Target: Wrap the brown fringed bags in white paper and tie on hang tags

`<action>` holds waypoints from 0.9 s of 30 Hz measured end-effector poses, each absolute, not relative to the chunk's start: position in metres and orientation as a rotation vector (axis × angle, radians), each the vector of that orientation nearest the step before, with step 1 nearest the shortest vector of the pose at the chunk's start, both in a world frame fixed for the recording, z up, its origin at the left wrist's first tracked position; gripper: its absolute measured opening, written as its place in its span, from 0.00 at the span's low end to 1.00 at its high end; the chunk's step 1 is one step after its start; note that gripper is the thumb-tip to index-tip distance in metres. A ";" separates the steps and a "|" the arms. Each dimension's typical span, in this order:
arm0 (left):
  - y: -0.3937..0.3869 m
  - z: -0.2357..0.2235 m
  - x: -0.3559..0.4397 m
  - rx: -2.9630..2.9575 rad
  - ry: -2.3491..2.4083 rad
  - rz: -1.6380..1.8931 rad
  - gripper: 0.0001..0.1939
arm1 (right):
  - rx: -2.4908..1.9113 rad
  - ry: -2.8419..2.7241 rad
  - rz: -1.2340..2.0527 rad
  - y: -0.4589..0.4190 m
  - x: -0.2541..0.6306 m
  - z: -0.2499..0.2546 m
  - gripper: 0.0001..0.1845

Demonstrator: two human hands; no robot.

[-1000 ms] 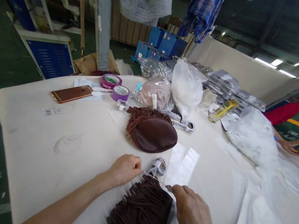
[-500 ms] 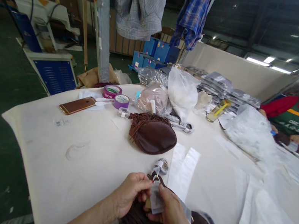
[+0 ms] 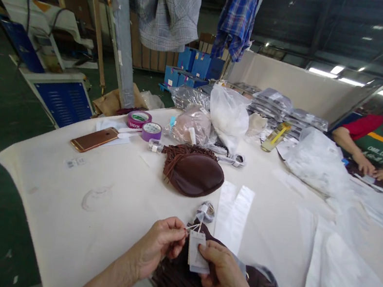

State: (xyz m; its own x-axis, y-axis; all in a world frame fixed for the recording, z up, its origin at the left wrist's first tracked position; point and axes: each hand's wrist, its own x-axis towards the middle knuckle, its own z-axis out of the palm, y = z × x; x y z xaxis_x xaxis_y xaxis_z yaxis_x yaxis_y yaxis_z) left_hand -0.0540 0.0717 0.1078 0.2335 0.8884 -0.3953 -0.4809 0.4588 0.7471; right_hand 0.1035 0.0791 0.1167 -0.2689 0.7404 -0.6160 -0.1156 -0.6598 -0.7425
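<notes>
At the near side of the table, a dark brown fringed bag (image 3: 173, 286) lies under my hands, partly covered by them. A wrapped metal ring (image 3: 205, 211) sits at its far end. My left hand (image 3: 161, 244) is closed, pinching a thin white string (image 3: 192, 227) between thumb and forefinger. With thumb and fingers, my right hand (image 3: 223, 270) grips a pale hang tag (image 3: 197, 252), which the string joins near the ring. Just beyond lies a second brown fringed bag (image 3: 197, 175), its smooth rounded side facing up.
A phone (image 3: 94, 139) and purple tape rolls (image 3: 151, 131) lie at the left. Plastic-wrapped goods (image 3: 193, 124) and a white plastic bag (image 3: 228, 115) stand behind. White paper strips (image 3: 238, 216) lie right of centre. Across the table, a co-worker (image 3: 379, 147) handles a dark item.
My left hand has drawn slightly left, pulling the string out taut. The tag now faces me more fully in my right hand. The view has shifted a little to the right.
</notes>
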 end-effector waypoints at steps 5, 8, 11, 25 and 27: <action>0.055 0.111 -0.052 0.862 0.963 0.822 0.15 | -1.392 -0.711 1.903 0.083 0.096 0.111 0.11; 0.045 0.111 -0.049 1.035 0.976 0.727 0.19 | -1.375 -0.684 1.834 0.083 0.087 0.106 0.11; 0.039 0.108 -0.044 1.221 1.004 0.667 0.26 | -1.328 -0.650 1.801 0.081 0.080 0.105 0.13; 0.074 0.102 -0.056 0.975 1.431 1.015 0.17 | -1.331 -0.820 1.784 0.073 0.083 0.106 0.18; 0.081 0.099 -0.066 0.901 1.502 1.031 0.18 | -1.347 -0.749 1.702 0.071 0.084 0.103 0.18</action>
